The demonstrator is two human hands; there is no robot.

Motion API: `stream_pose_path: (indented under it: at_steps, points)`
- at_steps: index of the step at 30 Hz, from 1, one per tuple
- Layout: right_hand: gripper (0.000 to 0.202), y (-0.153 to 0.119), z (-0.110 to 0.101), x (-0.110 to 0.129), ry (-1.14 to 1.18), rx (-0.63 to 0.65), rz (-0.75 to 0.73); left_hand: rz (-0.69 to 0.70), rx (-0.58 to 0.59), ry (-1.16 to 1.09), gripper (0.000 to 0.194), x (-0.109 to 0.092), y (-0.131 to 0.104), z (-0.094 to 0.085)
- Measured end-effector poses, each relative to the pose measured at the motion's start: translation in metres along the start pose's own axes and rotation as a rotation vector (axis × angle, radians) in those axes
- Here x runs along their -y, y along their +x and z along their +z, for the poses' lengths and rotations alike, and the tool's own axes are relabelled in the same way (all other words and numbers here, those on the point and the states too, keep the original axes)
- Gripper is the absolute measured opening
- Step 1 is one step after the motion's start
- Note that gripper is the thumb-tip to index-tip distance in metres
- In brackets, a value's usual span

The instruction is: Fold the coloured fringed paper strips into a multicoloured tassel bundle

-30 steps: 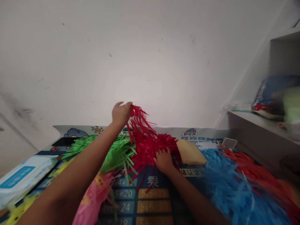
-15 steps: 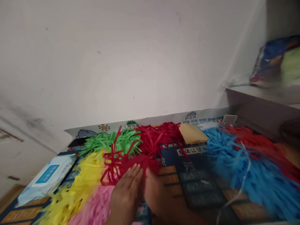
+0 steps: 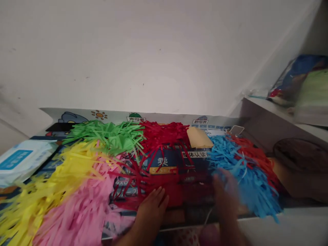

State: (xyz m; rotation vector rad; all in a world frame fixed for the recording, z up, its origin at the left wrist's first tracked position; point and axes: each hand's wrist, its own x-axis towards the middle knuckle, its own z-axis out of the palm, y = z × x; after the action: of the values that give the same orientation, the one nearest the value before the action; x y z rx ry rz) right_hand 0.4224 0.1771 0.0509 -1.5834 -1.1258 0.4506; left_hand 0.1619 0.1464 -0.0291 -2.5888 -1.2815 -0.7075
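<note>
A fringed sheet of red tissue paper [image 3: 173, 191] lies low in the middle of the head view, its cut strips fanned to the left. My left hand [image 3: 153, 206] rests flat on it with the fingers stretched out. To the right, my right hand [image 3: 227, 191] is smeared by motion beside the blue fringed paper [image 3: 256, 186]; whether it holds anything is not clear. A blurred red band stretches between the two hands. Pink fringed paper [image 3: 79, 208] and yellow fringed paper [image 3: 51, 174] lie left of my left hand.
Green fringe [image 3: 110, 135], dark red fringe [image 3: 165, 135] and a tan folded paper [image 3: 200, 137] line the back. A wipes pack [image 3: 25, 160] sits at left. Another red fringe [image 3: 256, 155] lies behind the blue. A grey box-like side [image 3: 269, 133] bounds the right; a white wall [image 3: 153, 61] rises behind.
My hands were close together on the bunched red paper; now they are apart, the right one moved rightwards. The red paper is spread flatter. The view has shifted.
</note>
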Motion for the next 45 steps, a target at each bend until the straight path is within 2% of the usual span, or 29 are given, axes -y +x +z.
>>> stream_pose_path:
  at_steps: [1,3,5,6,8,10,12,15,18,20,22,25,28,33,39,45]
  points:
    - [0.02,-0.013,0.009,0.003,-0.137,0.155,-0.135,-0.03,0.011,-0.018,0.035,-0.001,0.0,0.002]
    - [0.019,-0.039,0.032,0.009,-0.298,0.563,-0.37,-0.086,0.065,-0.048,0.032,-0.002,0.003,0.003]
    - [0.035,-0.055,0.051,0.014,-0.355,0.864,-0.485,-0.138,0.179,-0.059,0.033,0.0,0.006,-0.002]
    - [0.048,-0.058,0.056,0.015,-0.375,0.936,-0.503,-0.183,0.242,-0.048,0.036,0.003,0.007,-0.007]
    - [0.069,-0.058,0.059,0.01,-0.41,0.987,-0.52,-0.31,0.329,0.018,0.05,0.01,0.007,-0.02]
    - [0.069,-0.053,0.057,0.0,-0.435,0.983,-0.553,-0.438,0.363,0.109,0.064,0.021,0.002,-0.037]
    - [0.054,-0.048,0.057,-0.013,-0.438,0.943,-0.602,-0.507,0.364,0.172,0.065,0.03,-0.004,-0.053]
    - [0.043,-0.045,0.061,-0.025,-0.39,0.881,-0.678,-0.435,0.295,0.137,0.058,0.032,-0.009,-0.061]
    - [0.039,-0.042,0.061,-0.027,-0.336,0.847,-0.699,-0.223,0.19,-0.064,0.039,0.029,-0.002,-0.051]
    - [0.033,-0.038,0.058,-0.025,-0.338,0.839,-0.65,-0.178,0.167,-0.21,0.021,0.031,0.008,-0.044]
    - [0.025,-0.032,0.054,-0.021,-0.356,0.827,-0.553,-0.223,0.205,-0.325,0.019,0.039,0.02,-0.042]
    - [0.014,-0.022,0.057,-0.012,-0.476,0.754,-0.374,-0.308,0.332,-0.39,0.012,0.054,0.04,-0.048]
    - [0.022,-0.016,0.07,-0.004,-0.629,0.663,-0.295,-0.382,0.416,-0.3,0.029,0.062,0.057,-0.047]
    - [0.015,-0.015,0.086,-0.007,-0.698,0.625,-0.33,-0.477,0.405,-0.225,0.019,0.063,0.064,-0.033]
    - [0.013,-0.016,0.082,-0.015,-0.647,0.625,-0.366,-0.525,0.429,-0.228,0.013,0.063,0.063,-0.032]
    - [0.019,-0.017,0.083,-0.015,-0.636,0.606,-0.395,-0.534,0.485,-0.194,0.017,0.062,0.067,-0.031]
